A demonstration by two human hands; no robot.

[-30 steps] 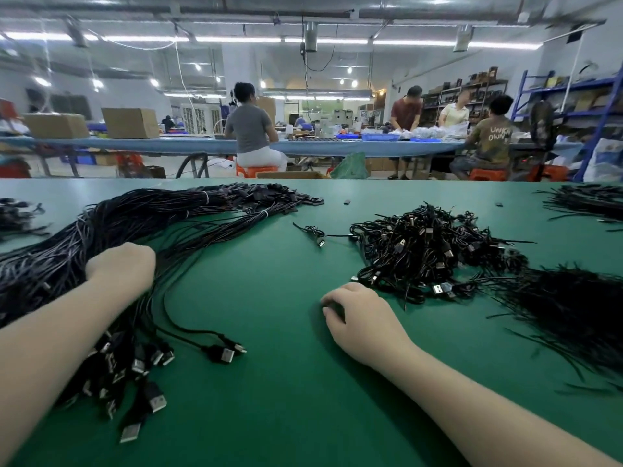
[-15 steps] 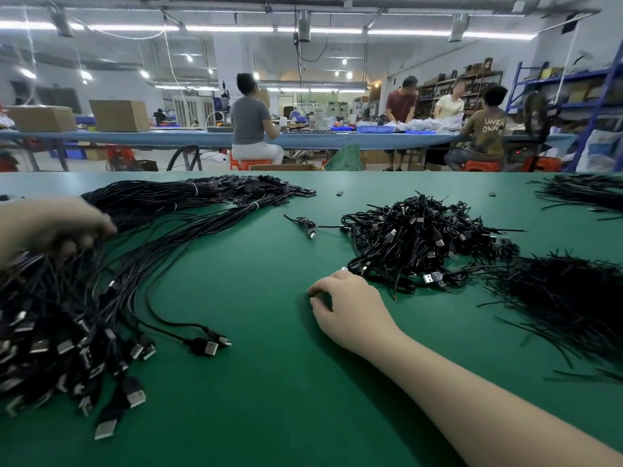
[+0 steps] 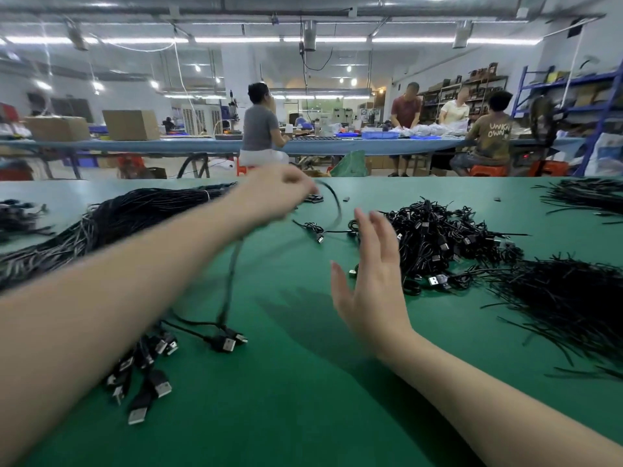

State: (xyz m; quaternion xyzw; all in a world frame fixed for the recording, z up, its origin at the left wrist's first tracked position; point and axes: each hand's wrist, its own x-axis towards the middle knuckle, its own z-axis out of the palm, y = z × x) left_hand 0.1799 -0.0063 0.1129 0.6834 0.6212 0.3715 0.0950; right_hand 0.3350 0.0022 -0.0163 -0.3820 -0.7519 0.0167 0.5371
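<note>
My left hand [image 3: 274,193] is raised over the middle of the green table [image 3: 276,416] and pinches one black USB cable [image 3: 232,264]. The cable hangs blurred from the hand down to its plug [image 3: 225,343] near the table. My right hand [image 3: 374,281] hovers above the table with its fingers spread and holds nothing. A long bundle of black USB cables [image 3: 111,220] lies at the left, its plugs [image 3: 145,389] fanned out near me. A tangled pile of coiled cables [image 3: 438,241] sits to the right of my right hand.
Heaps of thin black ties [image 3: 573,305] lie at the right, more at the far right [image 3: 586,197]. One small coiled cable [image 3: 312,227] lies alone mid-table. Beyond the table several people work at a long blue bench [image 3: 337,146] with cardboard boxes [image 3: 131,124].
My left hand left the bundle at the left and swung up to the table's middle, drawing one cable out. My right hand lifted off the table and spread its fingers.
</note>
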